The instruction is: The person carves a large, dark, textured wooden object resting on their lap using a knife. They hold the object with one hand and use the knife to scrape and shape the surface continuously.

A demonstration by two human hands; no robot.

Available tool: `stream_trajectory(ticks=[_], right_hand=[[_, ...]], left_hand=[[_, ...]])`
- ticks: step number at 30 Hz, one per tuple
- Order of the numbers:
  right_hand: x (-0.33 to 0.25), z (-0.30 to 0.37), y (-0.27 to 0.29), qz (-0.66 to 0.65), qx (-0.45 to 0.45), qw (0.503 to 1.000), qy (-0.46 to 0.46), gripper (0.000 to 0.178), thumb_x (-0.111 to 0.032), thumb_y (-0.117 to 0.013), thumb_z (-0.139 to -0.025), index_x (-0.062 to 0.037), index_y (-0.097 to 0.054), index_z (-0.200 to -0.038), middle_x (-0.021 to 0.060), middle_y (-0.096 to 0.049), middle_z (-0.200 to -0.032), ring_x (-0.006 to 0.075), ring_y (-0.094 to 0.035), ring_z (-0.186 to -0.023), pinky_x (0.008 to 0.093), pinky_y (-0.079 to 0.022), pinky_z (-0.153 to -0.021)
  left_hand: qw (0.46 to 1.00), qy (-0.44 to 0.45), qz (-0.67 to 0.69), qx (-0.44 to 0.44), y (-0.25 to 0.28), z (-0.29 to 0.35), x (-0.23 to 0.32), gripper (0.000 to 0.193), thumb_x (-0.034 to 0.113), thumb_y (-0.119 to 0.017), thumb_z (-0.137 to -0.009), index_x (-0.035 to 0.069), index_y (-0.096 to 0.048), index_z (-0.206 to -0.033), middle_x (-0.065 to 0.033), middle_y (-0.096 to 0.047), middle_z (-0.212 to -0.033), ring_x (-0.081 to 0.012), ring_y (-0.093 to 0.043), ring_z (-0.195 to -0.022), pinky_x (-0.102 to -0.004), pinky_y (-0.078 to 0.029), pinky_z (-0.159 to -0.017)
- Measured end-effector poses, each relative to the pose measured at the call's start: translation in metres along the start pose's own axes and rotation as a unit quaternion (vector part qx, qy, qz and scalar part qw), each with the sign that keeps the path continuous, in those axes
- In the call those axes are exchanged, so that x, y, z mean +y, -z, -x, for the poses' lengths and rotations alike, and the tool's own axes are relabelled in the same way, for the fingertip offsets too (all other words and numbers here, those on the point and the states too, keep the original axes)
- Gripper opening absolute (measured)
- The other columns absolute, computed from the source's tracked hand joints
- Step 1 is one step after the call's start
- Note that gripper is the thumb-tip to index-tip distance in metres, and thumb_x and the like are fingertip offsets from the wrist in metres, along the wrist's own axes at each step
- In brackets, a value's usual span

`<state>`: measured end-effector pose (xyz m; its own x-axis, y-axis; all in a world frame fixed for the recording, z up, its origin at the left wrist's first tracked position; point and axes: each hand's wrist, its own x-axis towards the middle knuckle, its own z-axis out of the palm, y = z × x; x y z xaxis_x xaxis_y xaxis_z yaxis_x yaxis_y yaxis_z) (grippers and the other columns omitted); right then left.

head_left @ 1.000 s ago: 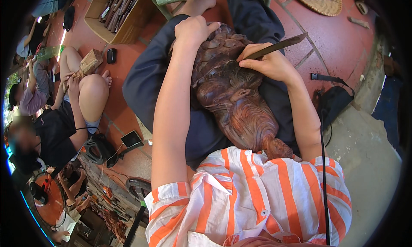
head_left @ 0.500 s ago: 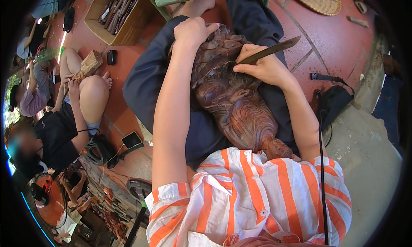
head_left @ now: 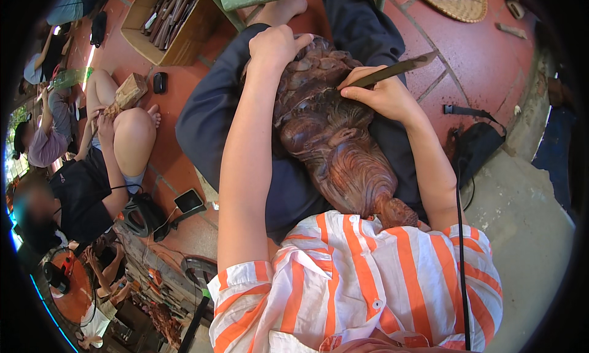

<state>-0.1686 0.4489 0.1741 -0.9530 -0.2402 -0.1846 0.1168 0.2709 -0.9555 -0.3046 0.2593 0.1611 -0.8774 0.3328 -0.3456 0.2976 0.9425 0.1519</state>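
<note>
One right grip [head_left: 381, 94], closed round a tool [head_left: 405, 67].

No readable text, labels, numbers, signs

The shirt [head_left: 359, 273] over there is white with broad orange stripes, a bit rumpled, with small round pale buttons [head_left: 377, 304] down the front. Its short sleeves [head_left: 242, 298] leave forearms and hands [head_left: 273, 49] bare. Dark navy trousers [head_left: 211, 120]; a thin black cable [head_left: 464, 261] hangs along the right side.
</note>
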Motion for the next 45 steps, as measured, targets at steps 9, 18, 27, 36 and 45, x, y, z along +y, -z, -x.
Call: stream_trajectory(ticks=[9, 18, 27, 36, 45], right_hand=[[0.0, 0.007, -0.009, -0.008, 0.029, 0.999, -0.029, 0.014, -0.01, -0.069, -0.082, 0.0022, -0.068, -0.087, 0.0034, -0.059, -0.083, 0.0109, -0.054, -0.074, 0.0252, -0.042, -0.068], [0.004, 0.009, -0.012, -0.017, 0.05, 0.999, -0.009, 0.017, -0.016, -0.072, -0.08, 0.0001, -0.067, -0.085, 0.0043, -0.06, -0.079, 0.012, -0.055, -0.072, 0.0269, -0.044, -0.064], [-0.001, 0.008, -0.005, -0.021, 0.013, 0.999, 0.045, 0.014, -0.011, -0.068, -0.083, 0.0002, -0.069, -0.09, 0.0061, -0.064, -0.086, 0.0146, -0.058, -0.08, 0.0281, -0.045, -0.073], [0.018, 0.023, 0.002, -0.108, 0.047, 0.992, 0.043, 0.016, -0.01, -0.063, -0.089, -0.001, -0.07, -0.1, 0.0064, -0.069, -0.093, 0.0132, -0.062, -0.087, 0.0269, -0.047, -0.082], [0.011, 0.016, -0.005, 0.132, 0.067, 0.967, 0.205, 0.014, -0.016, -0.071, -0.079, -0.0029, -0.069, -0.084, 0.0068, -0.069, -0.09, 0.0247, -0.064, -0.083, 0.0333, -0.048, -0.075]], left_hand=[[1.0, -0.003, -0.002, 0.005, 0.0, 0.0, 0.0, 0.058, 0.06, -0.056, -0.082, 0.005, -0.072, -0.085, -0.0133, -0.07, -0.084, -0.0288, -0.068, -0.084, -0.041, -0.053, -0.072], [1.0, 0.003, -0.004, -0.003, 0.0, 0.001, 0.0, 0.058, 0.06, -0.055, -0.083, 0.005, -0.071, -0.086, -0.0136, -0.07, -0.084, -0.0287, -0.068, -0.084, -0.0405, -0.053, -0.073], [1.0, -0.009, 0.01, -0.001, -0.003, -0.003, -0.004, 0.06, 0.062, -0.056, -0.082, 0.004, -0.071, -0.09, -0.0164, -0.07, -0.087, -0.0303, -0.068, -0.086, -0.0416, -0.053, -0.075], [1.0, 0.001, 0.007, -0.009, -0.001, -0.003, -0.004, 0.061, 0.062, -0.055, -0.082, 0.004, -0.071, -0.091, -0.019, -0.069, -0.089, -0.032, -0.067, -0.088, -0.042, -0.052, -0.077], [1.0, -0.003, 0.002, -0.002, -0.002, -0.004, -0.006, 0.062, 0.062, -0.055, -0.082, 0.004, -0.071, -0.091, -0.0185, -0.069, -0.088, -0.0319, -0.067, -0.087, -0.0417, -0.052, -0.077]])
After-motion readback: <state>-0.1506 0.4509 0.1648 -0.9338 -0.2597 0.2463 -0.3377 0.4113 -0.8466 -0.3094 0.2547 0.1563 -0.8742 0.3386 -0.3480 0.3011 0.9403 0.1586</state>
